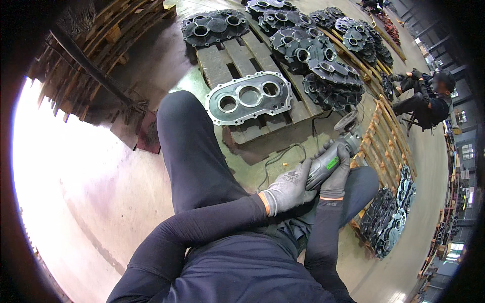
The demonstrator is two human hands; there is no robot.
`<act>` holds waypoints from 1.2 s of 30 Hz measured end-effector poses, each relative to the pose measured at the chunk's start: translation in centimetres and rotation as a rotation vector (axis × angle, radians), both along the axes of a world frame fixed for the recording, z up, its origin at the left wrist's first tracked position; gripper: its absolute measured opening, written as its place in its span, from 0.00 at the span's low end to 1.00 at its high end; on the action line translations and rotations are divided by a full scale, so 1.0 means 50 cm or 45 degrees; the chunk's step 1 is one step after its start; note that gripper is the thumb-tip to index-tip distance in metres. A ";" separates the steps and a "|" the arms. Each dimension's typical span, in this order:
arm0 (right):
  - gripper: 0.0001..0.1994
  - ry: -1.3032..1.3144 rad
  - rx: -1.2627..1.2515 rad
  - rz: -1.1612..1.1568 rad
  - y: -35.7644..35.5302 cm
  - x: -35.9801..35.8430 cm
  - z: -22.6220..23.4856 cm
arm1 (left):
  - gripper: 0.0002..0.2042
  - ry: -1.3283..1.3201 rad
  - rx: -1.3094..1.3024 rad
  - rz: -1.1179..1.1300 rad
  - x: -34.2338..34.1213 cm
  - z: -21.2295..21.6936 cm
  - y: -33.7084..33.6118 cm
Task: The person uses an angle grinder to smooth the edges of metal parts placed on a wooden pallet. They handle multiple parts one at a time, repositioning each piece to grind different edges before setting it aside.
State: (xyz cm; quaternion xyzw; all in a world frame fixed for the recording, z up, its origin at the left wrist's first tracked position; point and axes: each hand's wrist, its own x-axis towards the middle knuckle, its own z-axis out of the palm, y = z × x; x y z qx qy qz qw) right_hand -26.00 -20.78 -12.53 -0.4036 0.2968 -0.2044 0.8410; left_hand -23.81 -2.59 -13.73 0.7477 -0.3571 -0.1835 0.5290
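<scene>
Both gloved hands hold a grey angle grinder (322, 165) above my right thigh. My left hand (289, 189) is closed around the rear of its body. My right hand (337, 172) wraps the body closer to the head. The round disc (346, 121) points away from me, toward the pallet; whether it spins I cannot tell. In front of my knees, a machined metal cover plate (281, 102) with three large round holes and a bolt-hole rim lies flat on the near end of a wooden pallet (237, 56). The grinder is apart from the plate, to its right.
Dark cover castings (214, 28) sit on the pallet's far end, with stacks (333, 86) along its right. A cable (275, 159) loops across the floor. Finished-looking covers (386, 217) lie by a slatted pallet (386, 144) at right. Another person (427, 98) sits farther right. Pallets (96, 50) are piled at left.
</scene>
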 end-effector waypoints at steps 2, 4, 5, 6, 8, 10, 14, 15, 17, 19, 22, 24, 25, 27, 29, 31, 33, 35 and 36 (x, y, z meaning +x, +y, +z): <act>0.21 0.027 -0.038 0.012 0.001 0.006 0.008 | 0.45 0.035 0.029 -0.016 0.007 0.010 0.001; 0.21 0.067 -0.038 0.035 -0.003 0.016 0.014 | 0.45 0.042 0.023 0.007 0.016 0.015 -0.001; 0.22 0.031 -0.075 0.059 -0.005 0.025 0.016 | 0.46 0.045 0.020 0.019 0.022 0.017 -0.005; 0.22 0.024 -0.082 0.058 -0.008 0.032 0.022 | 0.46 0.062 0.030 0.011 0.030 0.024 -0.009; 0.22 0.011 -0.097 0.058 -0.017 0.048 0.032 | 0.46 0.096 0.050 -0.004 0.048 0.035 -0.019; 0.23 -0.028 -0.067 0.102 -0.032 0.060 0.019 | 0.46 0.161 0.089 -0.029 0.060 0.035 -0.024; 0.24 -0.022 0.015 0.148 -0.043 0.086 -0.012 | 0.46 0.320 0.185 -0.005 0.081 0.038 -0.032; 0.24 0.023 -0.034 0.138 -0.037 0.087 -0.018 | 0.46 0.357 0.186 -0.003 0.087 0.035 -0.033; 0.25 0.093 -0.010 0.160 -0.039 0.089 -0.034 | 0.45 0.401 0.225 0.020 0.093 0.034 -0.033; 0.25 0.149 0.064 0.138 -0.036 0.088 -0.064 | 0.46 0.378 0.307 0.036 0.085 0.016 -0.032; 0.26 0.222 0.269 0.142 -0.045 0.094 -0.121 | 0.46 0.368 0.375 0.048 0.076 -0.017 -0.034; 0.26 0.293 0.392 0.154 -0.057 0.099 -0.145 | 0.47 0.340 0.395 0.071 0.069 -0.036 -0.035; 0.27 0.348 0.347 0.180 -0.061 0.104 -0.154 | 0.47 0.312 0.401 0.093 0.063 -0.044 -0.035; 0.27 0.231 0.402 0.244 -0.062 0.117 -0.159 | 0.48 0.302 0.401 0.115 0.072 -0.051 -0.040; 0.29 0.119 0.431 0.281 -0.056 0.128 -0.146 | 0.49 0.336 0.388 0.118 0.101 -0.048 -0.044; 0.28 0.113 0.280 0.278 -0.017 0.155 -0.109 | 0.46 0.398 0.382 0.124 0.127 -0.022 -0.044; 0.25 0.179 0.157 0.301 -0.019 0.189 -0.086 | 0.42 0.340 0.521 -0.010 0.180 0.021 -0.037; 0.23 0.341 -0.136 0.403 -0.039 0.249 -0.061 | 0.38 0.164 0.799 -0.283 0.272 0.070 -0.026; 0.22 0.421 -0.274 0.458 -0.048 0.286 -0.061 | 0.35 -0.057 0.820 -0.342 0.320 0.084 -0.015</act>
